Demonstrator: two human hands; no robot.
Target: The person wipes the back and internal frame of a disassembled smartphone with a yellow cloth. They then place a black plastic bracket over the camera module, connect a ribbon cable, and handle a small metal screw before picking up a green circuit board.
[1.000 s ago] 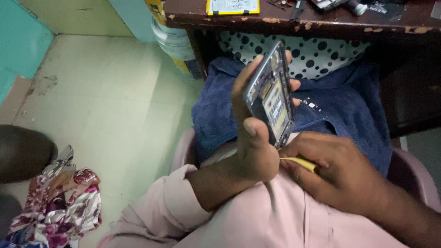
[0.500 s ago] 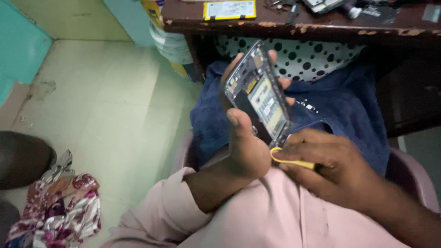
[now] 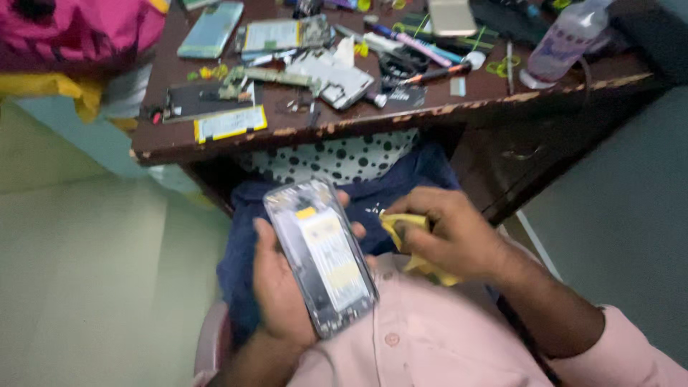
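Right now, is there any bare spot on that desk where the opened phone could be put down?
The desk is crowded across its middle with phones, boards and tools. Bare wood shows along the front edge, between the yellow-edged panel and the spray bottle. The left hand holds the opened phone; the right hand grips a yellow cloth.

A small phone repair workshop is showing here. Opened phones (image 3: 212, 29), loose circuit boards (image 3: 287, 34), tweezers and pens (image 3: 423, 44) are lying scattered across a worn wooden bench (image 3: 179, 140).
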